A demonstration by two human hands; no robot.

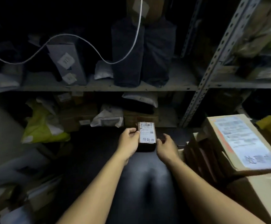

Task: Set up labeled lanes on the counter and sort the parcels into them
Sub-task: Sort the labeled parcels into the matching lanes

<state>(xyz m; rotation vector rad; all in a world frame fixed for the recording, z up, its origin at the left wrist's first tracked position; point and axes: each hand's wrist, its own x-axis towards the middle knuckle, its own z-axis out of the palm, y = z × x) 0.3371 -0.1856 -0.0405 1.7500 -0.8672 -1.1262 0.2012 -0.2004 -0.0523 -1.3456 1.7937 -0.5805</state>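
A small brown parcel (pixel 146 135) with a white shipping label and a handwritten white slip sits in front of me, low at the centre. My left hand (pixel 129 142) grips its left edge, thumb and fingers pinching near the top. On the parcel's lower right corner my right hand (pixel 167 147) holds with curled fingers. Below the hands my knees in dark trousers fill the lower centre.
A metal shelf rack (pixel 201 88) holds dark bags, grey mailers and boxes. A yellow-green bag (pixel 40 126) lies at the left. A large cardboard box (pixel 244 143) with a label stands at the right. A white cable (pixel 83 41) hangs across the upper shelf.
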